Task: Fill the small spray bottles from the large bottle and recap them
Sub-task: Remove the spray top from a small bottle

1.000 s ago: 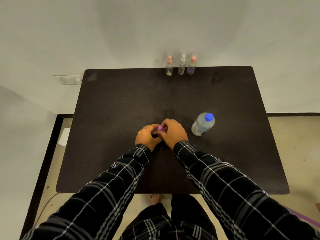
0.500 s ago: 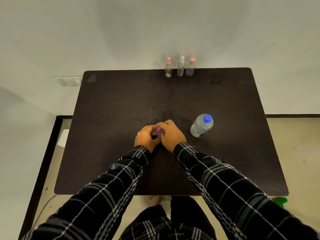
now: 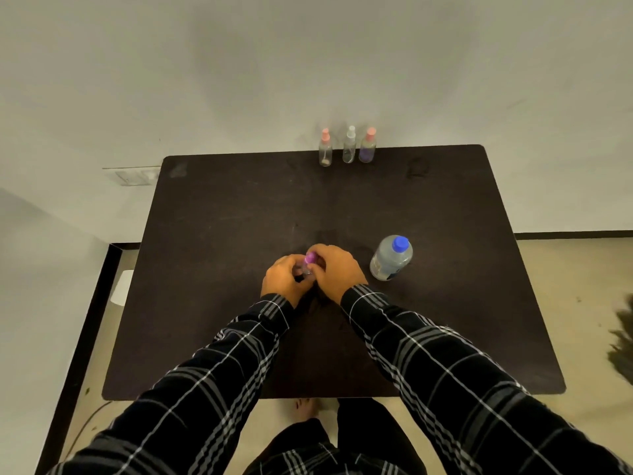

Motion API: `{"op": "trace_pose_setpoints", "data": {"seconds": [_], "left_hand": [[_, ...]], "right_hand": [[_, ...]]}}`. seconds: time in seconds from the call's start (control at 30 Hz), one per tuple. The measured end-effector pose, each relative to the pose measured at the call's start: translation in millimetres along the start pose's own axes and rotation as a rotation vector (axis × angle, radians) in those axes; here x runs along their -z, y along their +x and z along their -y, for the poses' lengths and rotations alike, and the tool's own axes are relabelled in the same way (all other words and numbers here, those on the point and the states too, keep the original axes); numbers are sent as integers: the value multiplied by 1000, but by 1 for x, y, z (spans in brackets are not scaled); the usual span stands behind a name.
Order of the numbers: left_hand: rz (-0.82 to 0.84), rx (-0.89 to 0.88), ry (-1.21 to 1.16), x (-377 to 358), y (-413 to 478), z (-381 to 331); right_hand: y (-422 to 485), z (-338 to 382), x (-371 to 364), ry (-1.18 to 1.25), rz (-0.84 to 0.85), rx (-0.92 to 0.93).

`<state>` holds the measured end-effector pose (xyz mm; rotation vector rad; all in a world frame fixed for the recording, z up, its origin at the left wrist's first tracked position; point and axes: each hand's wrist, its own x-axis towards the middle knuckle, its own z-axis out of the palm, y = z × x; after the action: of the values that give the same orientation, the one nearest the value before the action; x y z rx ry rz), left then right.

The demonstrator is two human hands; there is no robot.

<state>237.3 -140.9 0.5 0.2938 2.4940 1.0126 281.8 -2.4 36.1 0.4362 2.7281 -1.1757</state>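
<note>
At the middle of the dark table (image 3: pixel 222 269) my left hand (image 3: pixel 282 279) grips the body of a small spray bottle, mostly hidden by the fingers. My right hand (image 3: pixel 337 270) pinches its purple cap (image 3: pixel 311 258) from above. The large clear bottle with a blue cap (image 3: pixel 392 257) stands capped just right of my right hand. Three small spray bottles stand in a row at the table's far edge: one with a pink cap (image 3: pixel 325 149), one with a white cap (image 3: pixel 349 147) and one with a pink cap and a purplish body (image 3: pixel 368 147).
A pale wall rises right behind the table's far edge. Floor shows to the right and left of the table, with a dark blurred shape (image 3: pixel 621 344) at the right edge and a white object (image 3: pixel 121 287) on the floor at the left.
Both hands have stayed together on the small bottle at the table's middle, with the right fingers shifting slightly on the purple cap. The dark shape at the right edge is new.
</note>
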Motion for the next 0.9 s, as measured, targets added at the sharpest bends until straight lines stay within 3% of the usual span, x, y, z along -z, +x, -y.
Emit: {"op": "trace_pose_setpoints", "data": {"seconds": [0.13,0.33,0.6,0.73,0.9], "left_hand": [[-36,0,-28,3,5,4],[-75,17,-47,5,15,10],[-74,24,11,-1,12,5],[-56,10,43,-1,11,3],[-34,7,-14,-1,14,0]], "right_hand": [[-10,-7,18,182,-112,78],[-30,-27,33,386,-353,-77],[-39,-53,-10,157,-195,-499],[-46,-62,-15,82,-150,-590],[-53,-71,-3,183,-133,-635]]}}
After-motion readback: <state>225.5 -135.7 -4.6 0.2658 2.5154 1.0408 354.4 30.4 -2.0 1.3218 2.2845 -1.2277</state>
